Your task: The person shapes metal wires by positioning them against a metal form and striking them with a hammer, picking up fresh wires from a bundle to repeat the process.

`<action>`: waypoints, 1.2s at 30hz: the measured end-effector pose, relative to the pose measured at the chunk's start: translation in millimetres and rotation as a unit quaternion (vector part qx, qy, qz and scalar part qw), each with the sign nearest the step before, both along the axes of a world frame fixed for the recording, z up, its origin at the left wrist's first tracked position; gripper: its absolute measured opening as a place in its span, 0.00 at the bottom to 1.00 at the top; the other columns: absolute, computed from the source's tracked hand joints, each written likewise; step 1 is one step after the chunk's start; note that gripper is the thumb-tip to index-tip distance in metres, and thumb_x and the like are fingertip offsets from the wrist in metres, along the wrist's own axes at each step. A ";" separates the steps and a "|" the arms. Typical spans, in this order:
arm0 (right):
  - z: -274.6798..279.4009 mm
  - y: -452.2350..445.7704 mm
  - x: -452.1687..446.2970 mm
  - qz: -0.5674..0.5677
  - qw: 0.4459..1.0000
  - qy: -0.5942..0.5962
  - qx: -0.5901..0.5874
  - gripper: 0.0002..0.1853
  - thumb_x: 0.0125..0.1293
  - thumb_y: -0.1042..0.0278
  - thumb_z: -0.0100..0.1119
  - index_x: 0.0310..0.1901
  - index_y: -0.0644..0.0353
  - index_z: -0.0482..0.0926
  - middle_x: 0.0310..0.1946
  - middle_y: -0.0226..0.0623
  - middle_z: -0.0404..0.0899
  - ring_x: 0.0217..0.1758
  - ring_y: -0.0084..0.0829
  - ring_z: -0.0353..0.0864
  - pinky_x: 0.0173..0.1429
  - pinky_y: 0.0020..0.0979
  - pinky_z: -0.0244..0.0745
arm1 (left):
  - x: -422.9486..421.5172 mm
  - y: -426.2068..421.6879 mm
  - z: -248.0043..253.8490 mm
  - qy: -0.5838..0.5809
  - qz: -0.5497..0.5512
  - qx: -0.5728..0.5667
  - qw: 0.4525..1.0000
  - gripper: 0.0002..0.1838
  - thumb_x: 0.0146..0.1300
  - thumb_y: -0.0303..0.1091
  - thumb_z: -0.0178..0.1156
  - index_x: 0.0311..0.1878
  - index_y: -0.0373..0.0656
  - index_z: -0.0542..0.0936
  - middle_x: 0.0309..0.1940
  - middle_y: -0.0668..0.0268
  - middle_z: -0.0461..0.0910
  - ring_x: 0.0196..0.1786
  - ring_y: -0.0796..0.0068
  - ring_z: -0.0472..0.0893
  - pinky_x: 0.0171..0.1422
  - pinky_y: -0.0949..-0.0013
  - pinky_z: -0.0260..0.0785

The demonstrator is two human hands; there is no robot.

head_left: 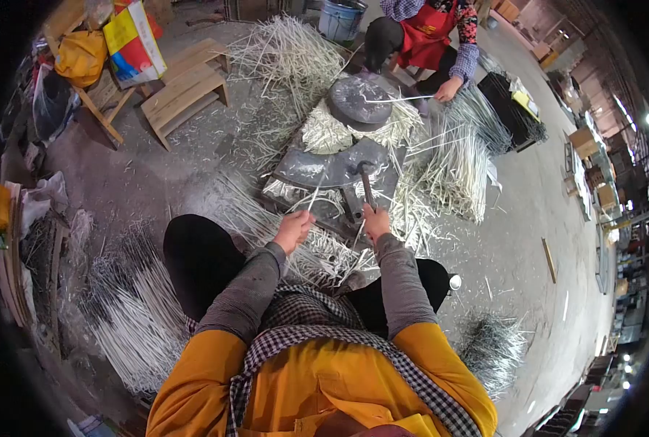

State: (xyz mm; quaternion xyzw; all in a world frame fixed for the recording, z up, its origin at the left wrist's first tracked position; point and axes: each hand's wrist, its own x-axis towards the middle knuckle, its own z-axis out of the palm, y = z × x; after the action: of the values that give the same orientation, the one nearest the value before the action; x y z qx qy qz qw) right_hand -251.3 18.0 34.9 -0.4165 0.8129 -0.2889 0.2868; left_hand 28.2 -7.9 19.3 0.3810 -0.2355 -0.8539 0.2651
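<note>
My left hand (294, 231) is closed around the near end of a thin whitish rod (315, 198), whose far end reaches a dark metal block (299, 167) with a curved edge. Wrapped in my right hand (375, 222) is the handle of a hammer (368, 191); its head rests on or just above the same block, to the right of the rod. Pale flattened strips (324, 137) lie heaped behind the block and around its base. A round dark block (359, 102) stands beyond it.
Across from me sits a person in a red apron (421, 36), holding a thin rod over the round block. Bundles of rods lie at right (455, 171), lower left (139, 320) and lower right (493, 353). A wooden bench (186, 91) and bucket (341, 20) stand farther back.
</note>
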 end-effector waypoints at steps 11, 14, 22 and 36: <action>30.7 22.0 15.1 -0.060 0.990 -0.126 0.019 0.25 0.60 0.48 0.57 0.28 0.70 0.76 0.13 0.40 0.72 0.12 0.33 0.70 0.16 0.36 0.61 | 6.5 0.1 -51.0 -0.473 0.064 -0.540 0.693 0.12 0.61 0.38 0.55 0.30 0.38 0.77 0.23 0.58 0.77 0.27 0.64 0.76 0.32 0.62 0.66; 38.0 12.5 12.6 -0.069 0.983 -0.169 0.002 0.21 0.61 0.52 0.58 0.23 0.64 0.73 0.11 0.33 0.67 0.08 0.27 0.63 0.11 0.32 0.53 | 7.0 -2.6 -39.0 -0.455 0.079 -0.536 0.707 0.10 0.61 0.36 0.56 0.32 0.38 0.77 0.23 0.59 0.77 0.28 0.69 0.76 0.33 0.64 0.66; -2.3 2.7 1.6 -0.029 0.993 -0.116 0.009 0.21 0.60 0.50 0.59 0.25 0.64 0.74 0.11 0.32 0.65 0.09 0.28 0.65 0.11 0.33 0.56 | 37.9 -36.1 167.2 -0.345 0.325 -0.597 0.647 0.08 0.66 0.33 0.54 0.38 0.39 0.79 0.27 0.62 0.78 0.30 0.73 0.76 0.35 0.69 0.66; -5.2 3.9 -0.2 -0.022 0.975 -0.211 0.061 0.13 0.60 0.58 0.59 0.28 0.55 0.66 0.10 0.27 0.59 0.08 0.23 0.58 0.10 0.29 0.52 | 340.8 82.0 12.0 -0.620 0.456 -0.225 0.597 0.13 0.62 0.39 0.53 0.33 0.37 0.77 0.25 0.52 0.76 0.27 0.59 0.74 0.33 0.63 0.66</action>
State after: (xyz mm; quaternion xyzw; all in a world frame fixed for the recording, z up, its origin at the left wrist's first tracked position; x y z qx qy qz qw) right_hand -251.4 21.9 29.8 -0.3102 0.7590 -0.3267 0.4701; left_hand 369.0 74.1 31.3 0.8049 -0.3232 -0.1000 0.4874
